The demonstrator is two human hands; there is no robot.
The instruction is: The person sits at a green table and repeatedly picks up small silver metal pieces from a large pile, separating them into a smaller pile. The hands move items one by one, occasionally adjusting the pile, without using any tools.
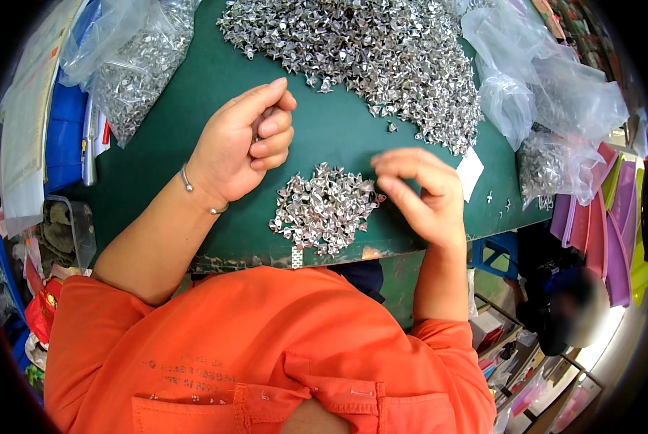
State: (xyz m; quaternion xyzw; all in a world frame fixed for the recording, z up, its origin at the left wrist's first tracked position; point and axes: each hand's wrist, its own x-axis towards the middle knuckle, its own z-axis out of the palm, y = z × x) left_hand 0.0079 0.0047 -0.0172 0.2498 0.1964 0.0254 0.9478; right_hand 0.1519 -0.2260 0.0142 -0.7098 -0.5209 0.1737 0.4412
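While left hand (240, 141) curls (closed), right hand (421, 192) touches small pile (324, 208).

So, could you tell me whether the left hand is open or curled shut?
Curled shut. The left hand rests on the green table, fingers folded into the palm, thumb laid over them. What it holds cannot be told.

Two piles of metal pieces (325, 208), two hands (246, 141).

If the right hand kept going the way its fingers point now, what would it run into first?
The right hand points left, fingertips just beside the small pile of silver metal pieces on the green table. That pile would likely come first, though the hand's height above it is unclear.
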